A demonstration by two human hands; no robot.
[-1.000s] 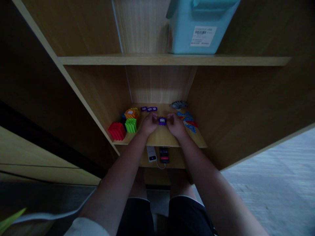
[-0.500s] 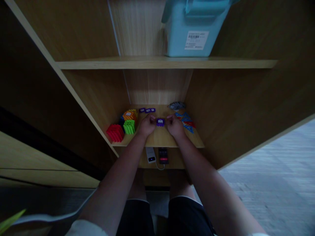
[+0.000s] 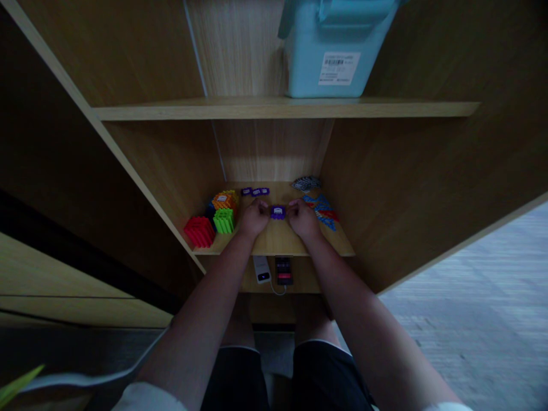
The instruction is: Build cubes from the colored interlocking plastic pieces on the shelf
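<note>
One left hand [image 3: 254,218] and one right hand [image 3: 303,219] beside one purple block [image 3: 278,212].
At the front left of the shelf [image 3: 280,242] stand one red block [image 3: 199,232] and one green block [image 3: 224,221]. In the middle, both hands have fingers half bent around the sides of the purple block; if they grip it, I cannot tell. Farther back lie three small purple pieces [image 3: 256,192].

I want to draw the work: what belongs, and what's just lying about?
Seems in use:
purple ridged plastic block, between left hand and right hand
maybe three purple plastic pieces

Probably lying about:
turquoise plastic box
white rectangular gadget
black phone-like device
</note>
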